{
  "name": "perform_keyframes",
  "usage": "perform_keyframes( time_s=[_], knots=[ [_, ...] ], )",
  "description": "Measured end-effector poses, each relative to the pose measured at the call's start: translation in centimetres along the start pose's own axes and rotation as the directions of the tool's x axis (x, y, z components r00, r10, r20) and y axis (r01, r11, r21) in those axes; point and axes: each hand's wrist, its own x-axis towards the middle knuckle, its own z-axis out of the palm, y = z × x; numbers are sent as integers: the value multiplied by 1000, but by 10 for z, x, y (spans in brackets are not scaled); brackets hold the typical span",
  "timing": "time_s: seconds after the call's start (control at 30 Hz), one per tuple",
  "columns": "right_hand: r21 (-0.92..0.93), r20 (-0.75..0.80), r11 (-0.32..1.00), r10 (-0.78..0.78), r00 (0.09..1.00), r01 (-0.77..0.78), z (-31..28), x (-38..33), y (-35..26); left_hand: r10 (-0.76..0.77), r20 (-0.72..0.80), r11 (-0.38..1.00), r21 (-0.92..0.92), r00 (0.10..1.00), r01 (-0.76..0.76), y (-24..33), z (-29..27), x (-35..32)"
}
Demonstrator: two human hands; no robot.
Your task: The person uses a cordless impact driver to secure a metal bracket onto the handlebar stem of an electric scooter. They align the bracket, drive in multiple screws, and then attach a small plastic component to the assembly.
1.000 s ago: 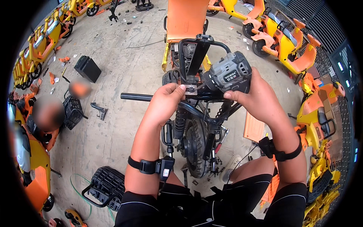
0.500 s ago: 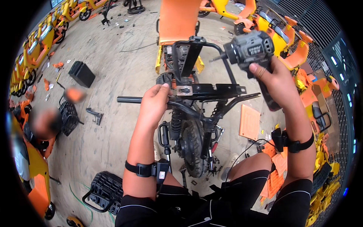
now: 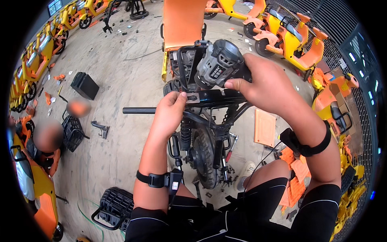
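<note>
My right hand (image 3: 262,82) is wrapped round the handle of a grey and black cordless drill (image 3: 221,66). The drill tilts nose-down over the left part of a black metal scooter frame (image 3: 225,96); its bit is hidden from view. At the frame's left end, my left hand (image 3: 166,115) is closed, thumb and fingers pinching the edge by a small metal plate (image 3: 193,98). That plate lies flat on the crossbar, just below the drill's nose. Under the frame stand a black tyre (image 3: 205,161) and a coil spring shock (image 3: 185,133).
An orange body panel (image 3: 183,24) rises beyond the frame. Left on the floor are a black box (image 3: 84,85) and a black plastic basket (image 3: 115,205). A red-handled wrench (image 3: 231,149) and an orange flat panel (image 3: 265,127) lie right. Yellow-orange scooters (image 3: 298,40) line both sides.
My right hand has brought the drill left and turned its nose downward, close to the metal plate. My left hand stays at the frame's left end, its thumb now nearer the plate.
</note>
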Motion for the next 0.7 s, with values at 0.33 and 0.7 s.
perform_keyframes(
  time_s=[0.33,0.7],
  knots=[
    [-57,37,998,6,999,-4,12,1,-7,21,-17,998,65,1000,-20,-1,-1,1],
    [-102,61,995,15,998,-9,9,1,-16,45,-24,994,104,999,-42,-8,-4,5]
  ],
)
